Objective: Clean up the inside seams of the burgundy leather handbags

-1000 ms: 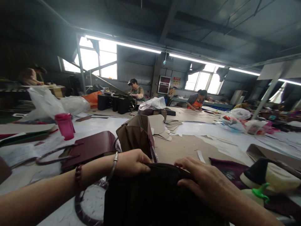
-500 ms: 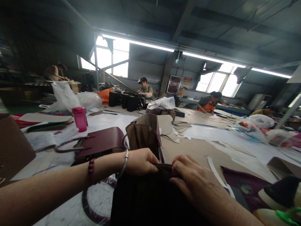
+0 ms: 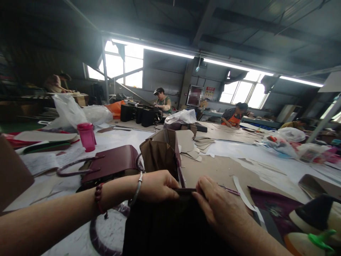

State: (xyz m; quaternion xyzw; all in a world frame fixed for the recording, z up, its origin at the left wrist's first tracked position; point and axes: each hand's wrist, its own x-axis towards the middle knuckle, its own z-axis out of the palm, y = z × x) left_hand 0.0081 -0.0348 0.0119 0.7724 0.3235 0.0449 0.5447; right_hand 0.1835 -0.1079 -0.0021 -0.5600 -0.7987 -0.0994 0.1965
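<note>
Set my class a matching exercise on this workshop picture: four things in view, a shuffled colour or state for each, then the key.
Column one
1. dark fabric
2. cup
3. handbag lying nearest the cup
4. nozzle at lower right

Column two
A. green
B. maroon
C. held along its top edge by the left hand and right hand
D. pink

Pairs: 1-C; 2-D; 3-B; 4-A
</note>
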